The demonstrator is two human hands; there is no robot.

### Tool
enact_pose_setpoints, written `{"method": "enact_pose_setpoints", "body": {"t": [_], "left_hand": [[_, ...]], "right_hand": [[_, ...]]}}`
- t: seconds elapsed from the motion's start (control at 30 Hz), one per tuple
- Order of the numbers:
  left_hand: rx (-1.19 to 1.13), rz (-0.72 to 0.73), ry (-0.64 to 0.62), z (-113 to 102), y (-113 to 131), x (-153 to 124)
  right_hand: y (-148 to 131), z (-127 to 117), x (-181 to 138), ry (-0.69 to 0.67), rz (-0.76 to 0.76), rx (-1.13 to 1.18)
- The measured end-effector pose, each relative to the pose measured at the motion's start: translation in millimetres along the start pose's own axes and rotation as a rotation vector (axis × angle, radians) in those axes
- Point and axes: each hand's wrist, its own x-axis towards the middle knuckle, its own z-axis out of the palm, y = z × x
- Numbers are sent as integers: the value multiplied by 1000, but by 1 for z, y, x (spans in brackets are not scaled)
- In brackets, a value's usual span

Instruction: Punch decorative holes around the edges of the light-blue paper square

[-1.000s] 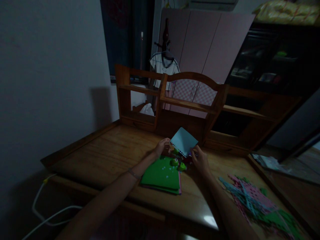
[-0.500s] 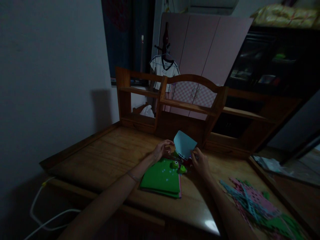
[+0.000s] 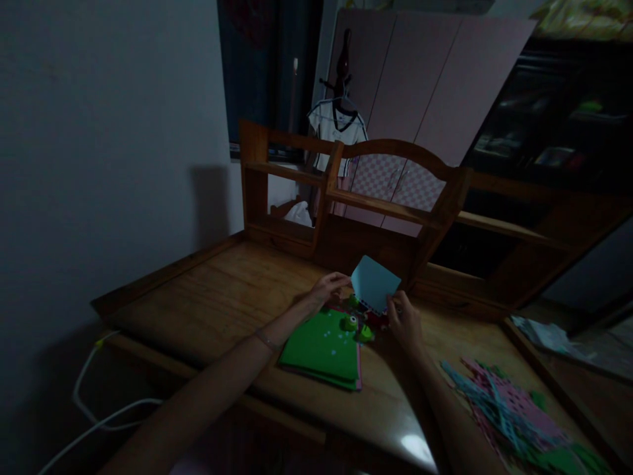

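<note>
My left hand (image 3: 327, 288) and my right hand (image 3: 404, 320) together hold a small light blue sheet of paper (image 3: 374, 284) tilted up above the wooden desk (image 3: 217, 303). The left fingers pinch its left corner, the right fingers its lower right edge. Just below the sheet lie green frog-shaped craft punches (image 3: 352, 322) and a red one (image 3: 378, 321). They rest at the far end of a stack of green paper (image 3: 324, 346) with pink sheets under it.
A wooden shelf unit (image 3: 376, 198) stands along the back of the desk. Punched pink, blue and green paper strips (image 3: 504, 409) are heaped at the right front. A white cable (image 3: 93, 402) hangs off the left front edge. Pink wardrobe and dark cabinet behind.
The blue sheet has been turned and lowered a little between my hands. The view has shifted slightly, so everything sits a bit further right.
</note>
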Motion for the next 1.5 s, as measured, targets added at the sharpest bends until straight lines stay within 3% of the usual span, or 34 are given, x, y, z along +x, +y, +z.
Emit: {"method": "enact_pose_setpoints", "body": {"t": [0.3,0.5,0.97,1.5], "left_hand": [[115,29,7,2,0,1],[127,29,2,0,-6,4],[140,56,50,-4,-4,5],[94,26,-23,-1,2,0]], "right_hand": [[3,4,2,54,204,403],[2,7,3,18,269,600],[1,7,4,9,398,725],[-6,3,7,-70,471,753]]}}
